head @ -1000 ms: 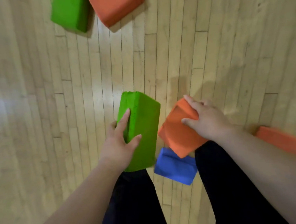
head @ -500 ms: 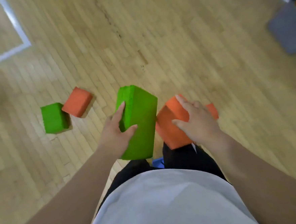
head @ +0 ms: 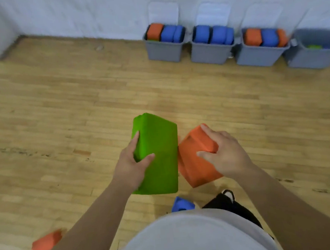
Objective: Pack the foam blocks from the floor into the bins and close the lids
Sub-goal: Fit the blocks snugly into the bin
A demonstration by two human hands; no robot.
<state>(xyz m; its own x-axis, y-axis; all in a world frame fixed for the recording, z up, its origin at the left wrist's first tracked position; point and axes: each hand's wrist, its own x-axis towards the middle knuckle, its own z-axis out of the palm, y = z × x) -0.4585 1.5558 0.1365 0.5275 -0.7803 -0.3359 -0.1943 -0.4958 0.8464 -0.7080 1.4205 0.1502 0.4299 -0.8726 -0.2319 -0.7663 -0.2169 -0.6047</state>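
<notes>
Status: mid-task, on the carry leg. Left hand (head: 133,166) grips the green foam block (head: 159,144), thumb across the top face and fingers down the left side. Right hand (head: 226,155) grips the orange foam block (head: 194,167) by its upper corner. Both blocks are off the floor (head: 61,112), side by side and about touching, with the bins well ahead along the wall (head: 74,14)

Looks done: leftmost bin (head: 164,50) packed to the rim with orange + blue, second bin (head: 209,52) full of blue, third bin (head: 257,55) orange/blue/orange at the rim. Fourth bin (head: 312,60) is mostly unfilled, something green low inside, so probably the target for these two

Left to do: blue block (head: 182,203) on the floor by the feet, another orange block (head: 45,244) at lower left beside the left forearm. Can't tell if more lie out of view. No lid is closed: leftmost lid (head: 163,12), second lid (head: 213,14) and third lid (head: 262,14) are all tipped up against the wall, and the fourth bin's lid isn't visible. I'd call packing past halfway, lids at zero
</notes>
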